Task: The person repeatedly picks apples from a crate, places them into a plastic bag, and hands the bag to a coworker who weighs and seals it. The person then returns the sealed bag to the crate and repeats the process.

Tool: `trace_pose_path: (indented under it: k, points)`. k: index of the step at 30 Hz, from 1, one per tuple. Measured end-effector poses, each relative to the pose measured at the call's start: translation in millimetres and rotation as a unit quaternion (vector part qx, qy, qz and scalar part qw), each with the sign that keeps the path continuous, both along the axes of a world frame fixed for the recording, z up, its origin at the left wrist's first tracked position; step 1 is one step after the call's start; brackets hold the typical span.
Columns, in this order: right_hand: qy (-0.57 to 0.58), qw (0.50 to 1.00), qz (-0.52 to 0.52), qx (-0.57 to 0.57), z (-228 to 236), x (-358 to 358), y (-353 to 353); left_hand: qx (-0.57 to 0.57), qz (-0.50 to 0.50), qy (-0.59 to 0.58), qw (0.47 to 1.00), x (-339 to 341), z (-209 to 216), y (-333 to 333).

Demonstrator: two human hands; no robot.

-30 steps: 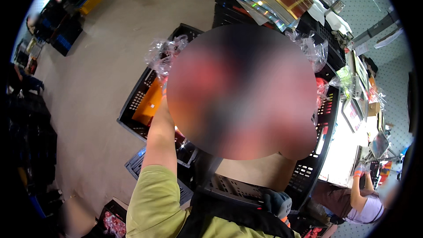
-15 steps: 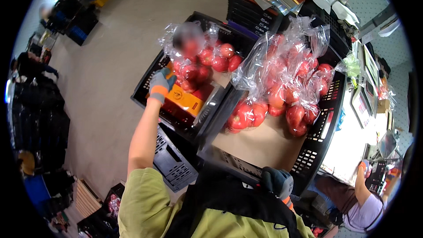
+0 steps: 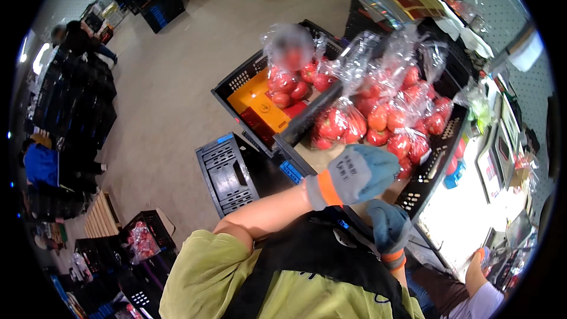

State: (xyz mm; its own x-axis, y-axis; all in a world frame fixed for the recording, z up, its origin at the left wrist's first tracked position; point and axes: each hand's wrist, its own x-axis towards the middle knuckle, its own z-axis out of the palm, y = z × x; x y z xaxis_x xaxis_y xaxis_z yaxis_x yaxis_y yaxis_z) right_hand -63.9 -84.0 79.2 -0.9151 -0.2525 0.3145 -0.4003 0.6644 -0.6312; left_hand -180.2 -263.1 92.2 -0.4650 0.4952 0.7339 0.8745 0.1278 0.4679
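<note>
While the left hand (image 3: pixel 365 171) was seen at the orange box (image 3: pixel 243 92) half a second ago, it is now held over the front of the near crate (image 3: pixel 436 168), just short of the bagged red fruit (image 3: pixel 339 123). So the far-left crate (image 3: pixel 251 66) has been left, and both hands are gathered at the near one. Only the glove's back is shown; whether anything is gripped cannot be told. The right hand (image 3: pixel 388 224) is kept by the near rim, fingers curled, contents not visible. More bagged fruit is seen above the orange box, partly blurred. Farther out: a grey crate (image 3: pixel 227 174) on bare floor (image 3: pixel 171 103), a bright white worktable (image 3: pixel 455 218) at right with a co-worker (image 3: pixel 481 304) beside it, black crates (image 3: pixel 71 106) stacked at left.
</note>
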Motion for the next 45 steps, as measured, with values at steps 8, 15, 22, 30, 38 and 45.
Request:
trace_pose_path:
  k: [8, 15, 22, 30, 38, 45]
  points:
    - [0.14, 0.954, -0.257, -0.062, -22.6, 92.7, 82.3, -0.149, -0.085, -0.044, 0.984, -1.7, 12.0, 107.0]
    - [0.197, 0.937, -0.287, -0.013, -20.4, 116.6, 119.5, -0.236, -0.028, -0.258, 0.937, -60.7, -92.6, 117.0]
    - [0.086, 0.82, -0.551, -0.129, -53.8, 161.6, 180.7, -0.186, -0.046, -0.364, 0.911, -66.0, -104.1, 129.9]
    - [0.055, 0.717, -0.686, -0.107, -109.0, 219.6, 271.2, -0.203, -0.012, -0.453, 0.868, -69.8, -110.3, 120.0]
    - [0.078, 0.515, -0.851, -0.067, -162.4, 281.7, 445.9, -0.198, 0.021, -0.406, 0.892, -60.0, -80.3, 125.2]
    - [0.047, 0.448, -0.886, -0.114, -90.7, 288.6, 507.5, -0.206, 0.032, -0.328, 0.921, -104.7, -135.4, 101.3]
